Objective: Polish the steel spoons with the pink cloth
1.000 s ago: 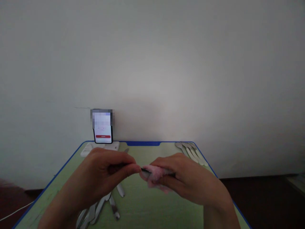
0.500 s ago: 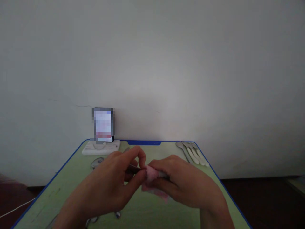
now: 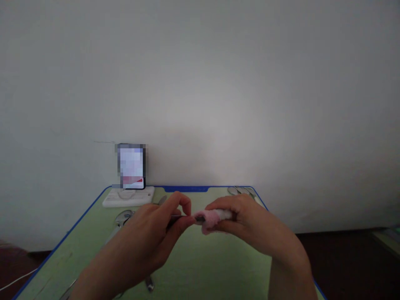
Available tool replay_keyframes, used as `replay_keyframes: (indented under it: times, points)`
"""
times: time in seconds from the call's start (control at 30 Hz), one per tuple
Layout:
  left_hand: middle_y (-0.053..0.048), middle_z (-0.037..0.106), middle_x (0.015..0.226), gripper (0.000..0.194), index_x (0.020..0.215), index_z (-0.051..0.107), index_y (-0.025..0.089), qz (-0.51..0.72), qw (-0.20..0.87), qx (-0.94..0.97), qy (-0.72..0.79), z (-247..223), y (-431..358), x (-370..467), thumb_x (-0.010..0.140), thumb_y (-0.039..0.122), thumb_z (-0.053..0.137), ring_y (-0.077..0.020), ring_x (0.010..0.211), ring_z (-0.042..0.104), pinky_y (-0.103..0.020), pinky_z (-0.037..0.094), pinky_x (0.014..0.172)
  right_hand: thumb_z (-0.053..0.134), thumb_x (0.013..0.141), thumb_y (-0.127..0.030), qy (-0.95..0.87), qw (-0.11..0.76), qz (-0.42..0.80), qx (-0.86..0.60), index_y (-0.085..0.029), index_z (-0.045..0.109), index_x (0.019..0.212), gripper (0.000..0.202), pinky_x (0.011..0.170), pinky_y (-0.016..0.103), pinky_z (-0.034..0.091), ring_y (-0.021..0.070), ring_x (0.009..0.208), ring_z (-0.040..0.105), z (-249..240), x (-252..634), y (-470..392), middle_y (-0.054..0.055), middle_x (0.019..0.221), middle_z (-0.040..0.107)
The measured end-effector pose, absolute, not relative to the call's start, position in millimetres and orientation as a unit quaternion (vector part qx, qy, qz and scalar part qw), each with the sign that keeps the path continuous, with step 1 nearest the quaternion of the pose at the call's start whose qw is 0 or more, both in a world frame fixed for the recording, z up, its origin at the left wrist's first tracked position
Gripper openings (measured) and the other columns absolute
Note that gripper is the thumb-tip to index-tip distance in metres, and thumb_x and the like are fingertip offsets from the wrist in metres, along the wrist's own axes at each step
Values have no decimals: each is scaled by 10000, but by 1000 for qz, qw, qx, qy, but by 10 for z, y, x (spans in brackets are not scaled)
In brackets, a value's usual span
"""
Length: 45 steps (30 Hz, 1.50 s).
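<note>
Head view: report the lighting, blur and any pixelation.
Head view: dim overall, the wall palest mid-frame and darker toward the sides; head view: the phone screen glows but is mostly pixelated; head view: the pink cloth looks soft, fine texture unclear.

there are two hands in total: one left hand (image 3: 153,235) and one right hand (image 3: 253,218). there is one pink cloth (image 3: 212,218) and one held utensil (image 3: 225,214). i count also one table (image 3: 215,268), one phone (image 3: 133,166), one white base (image 3: 137,200) and one white cable (image 3: 18,279). the far-corner cutlery (image 3: 233,191) is at least three pieces; the left-side cutlery (image 3: 124,216) is several, partly hidden, so its exact number cannot be told.
</note>
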<state>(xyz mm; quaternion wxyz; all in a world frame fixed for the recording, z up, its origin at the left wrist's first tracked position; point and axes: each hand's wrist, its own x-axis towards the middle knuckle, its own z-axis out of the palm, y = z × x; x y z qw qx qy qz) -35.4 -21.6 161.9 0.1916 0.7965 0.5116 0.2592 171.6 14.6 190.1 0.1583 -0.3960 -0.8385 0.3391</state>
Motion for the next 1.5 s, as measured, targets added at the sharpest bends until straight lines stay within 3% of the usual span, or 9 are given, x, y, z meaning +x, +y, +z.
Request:
replay_keyframes:
  times: [0.17, 0.33, 0.43, 0.53, 0.67, 0.9, 1.13, 1.27, 1.5]
  points:
    - [61, 566, 558, 188, 894, 504, 241, 262, 177, 791, 524, 1678, -283, -505, 895, 396, 398, -115, 466, 500, -209, 299, 478, 563, 813, -310, -830, 164, 320, -426, -220, 696, 838, 163, 674, 218, 398, 135, 742, 592, 1874, 1812, 177, 2, 811, 686]
    - [58, 575, 561, 173, 891, 499, 232, 337, 157, 759, 535, 1689, -276, -600, 890, 380, 410, -107, 463, 493, -193, 323, 463, 494, 846, -407, -812, 225, 295, -450, -177, 656, 854, 281, 604, 226, 395, 128, 647, 549, 1837, 1909, 253, 18, 735, 648]
    - [55, 541, 540, 225, 959, 532, 224, 361, 162, 749, 532, 1672, -272, -564, 894, 382, 386, -104, 446, 464, -190, 315, 436, 522, 819, -450, -742, 374, 325, -452, -165, 641, 819, 309, 538, 224, 395, 117, 576, 531, 1798, 1761, 286, 7, 674, 625]
    - [47, 549, 571, 305, 1107, 517, 226, 355, 204, 747, 524, 1677, -294, -483, 902, 388, 359, -104, 463, 465, -184, 323, 433, 497, 821, -487, -548, 623, 393, -396, -170, 618, 881, 345, 592, 260, 464, 140, 639, 610, 1755, 1478, 307, 30, 774, 665]
    - [31, 608, 656, 390, 1226, 423, 230, 322, 263, 741, 527, 1725, -290, -412, 907, 431, 322, -129, 584, 550, -199, 409, 544, 547, 796, -461, -366, 734, 472, -323, -182, 629, 887, 305, 722, 285, 494, 142, 757, 651, 1696, 1171, 349, 25, 838, 687]
    - [-5, 623, 792, 363, 856, 530, 223, 198, 266, 764, 553, 1680, -189, -406, 928, 432, 242, -174, 755, 576, -290, 413, 715, 559, 810, -360, -235, 717, 599, -267, -176, 637, 904, 220, 823, 303, 488, 138, 835, 649, 1539, 951, 431, 23, 865, 697]
    - [-75, 634, 807, 351, 1061, 492, 190, 117, 198, 794, 563, 1470, -127, -233, 939, 314, 188, -209, 700, 594, -314, 394, 620, 498, 852, -375, -108, 620, 720, -292, -205, 638, 853, 220, 692, 258, 520, 136, 787, 668, 1498, 761, 376, 13, 834, 699]
    - [-47, 631, 750, 322, 996, 500, 204, 112, 190, 794, 567, 1486, -155, -251, 940, 300, 197, -186, 659, 595, -285, 382, 600, 464, 874, -323, -129, 639, 703, -285, -196, 634, 860, 213, 693, 260, 524, 126, 744, 665, 1524, 806, 387, 11, 793, 698]
    - [-9, 620, 759, 292, 902, 496, 227, 157, 228, 771, 573, 1621, -253, -305, 932, 335, 226, -176, 696, 584, -283, 395, 665, 520, 822, -383, -264, 697, 600, -291, -179, 614, 890, 234, 745, 310, 515, 152, 769, 649, 1514, 937, 450, 40, 850, 695]
